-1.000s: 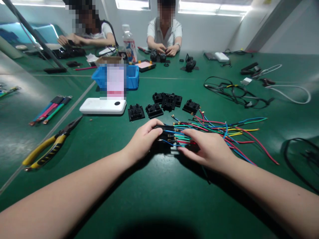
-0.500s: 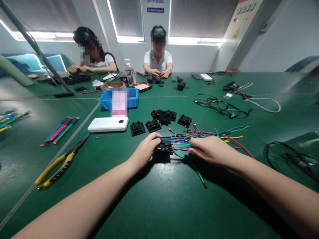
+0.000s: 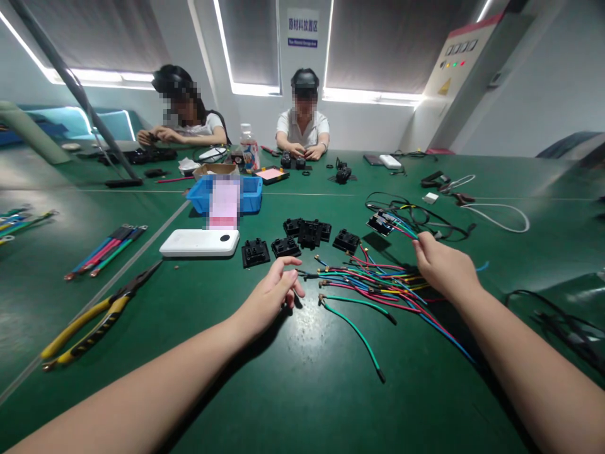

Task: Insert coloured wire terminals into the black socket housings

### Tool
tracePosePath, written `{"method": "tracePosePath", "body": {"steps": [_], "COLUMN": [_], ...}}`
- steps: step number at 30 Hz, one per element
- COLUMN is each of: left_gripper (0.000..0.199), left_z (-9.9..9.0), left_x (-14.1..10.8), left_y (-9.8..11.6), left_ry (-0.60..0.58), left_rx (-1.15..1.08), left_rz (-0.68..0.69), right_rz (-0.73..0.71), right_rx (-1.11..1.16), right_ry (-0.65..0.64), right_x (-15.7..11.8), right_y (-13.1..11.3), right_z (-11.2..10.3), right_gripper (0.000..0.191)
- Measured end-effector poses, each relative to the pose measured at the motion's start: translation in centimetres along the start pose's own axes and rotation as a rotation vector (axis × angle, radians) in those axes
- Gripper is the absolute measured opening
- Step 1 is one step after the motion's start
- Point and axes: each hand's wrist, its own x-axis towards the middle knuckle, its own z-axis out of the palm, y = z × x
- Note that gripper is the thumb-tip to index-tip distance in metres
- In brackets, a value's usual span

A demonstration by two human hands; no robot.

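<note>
My right hand (image 3: 447, 265) is closed round coloured wires (image 3: 404, 227) that run into a black plastic module (image 3: 380, 222), held above the table on the right. My left hand (image 3: 274, 290) holds nothing, its fingers bent and apart, close to the ends of the loose wires. Between the hands lies a spread of red, blue, green and yellow wires (image 3: 359, 274) with brass terminals. One green wire (image 3: 355, 333) curves toward me, apart from the bunch. Several black plastic modules (image 3: 309, 233) with raised posts rest just beyond the left hand.
Yellow-handled pliers (image 3: 101, 315) and a bundle of short wires (image 3: 106, 251) lie at left. A white power bank (image 3: 200, 243) stands before a blue bin (image 3: 250, 194). Black cables (image 3: 420, 211) coil at right. Two people (image 3: 302, 129) work across the table (image 3: 283, 391).
My right hand has lifted the black module with its wires away to the right. The left hand has let go of the module. Loose wires now lie exposed between my hands.
</note>
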Motion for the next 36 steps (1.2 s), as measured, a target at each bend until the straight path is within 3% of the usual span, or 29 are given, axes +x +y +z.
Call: {"method": "tracePosePath", "body": {"steps": [7,12,19,23,28,32,36], "left_gripper": [0.033,0.033,0.032,0.032,0.031,0.031,0.03], "left_z": [0.0,0.1,0.1,0.1,0.1,0.2,0.2], "left_x": [0.0,-0.2,-0.1,0.0,-0.2,-0.3,-0.2], "left_y": [0.2,0.2,0.0,0.2,0.3,0.3,0.2], "left_ry": [-0.004,-0.006,-0.017,-0.02,-0.029,-0.021,-0.033], "left_rx": [-0.005,-0.01,-0.006,0.014,0.017,0.035,0.079], "left_rz": [-0.014,-0.009,-0.01,-0.008,-0.014,-0.004,-0.002], "right_rz": [-0.105,-0.137,-0.163,-0.35,-0.5,-0.492,-0.536], "right_rx": [0.074,0.144,0.191,0.338,0.451,0.493,0.476], "right_ry": [-0.076,-0.064,0.013,-0.126,-0.305,-0.307,-0.317], "right_x": [1.5,2.4,3.7,2.4,-0.3,-1.1,-0.9], "right_y": [2.0,2.6,0.9,-2.0,-4.2,-4.5,-4.4], "right_z": [3.4,4.5,1.8,0.0,-0.7,-0.7,-0.9], "right_gripper": [0.031,0.04,0.037,0.031,0.056,0.079,0.067]}}
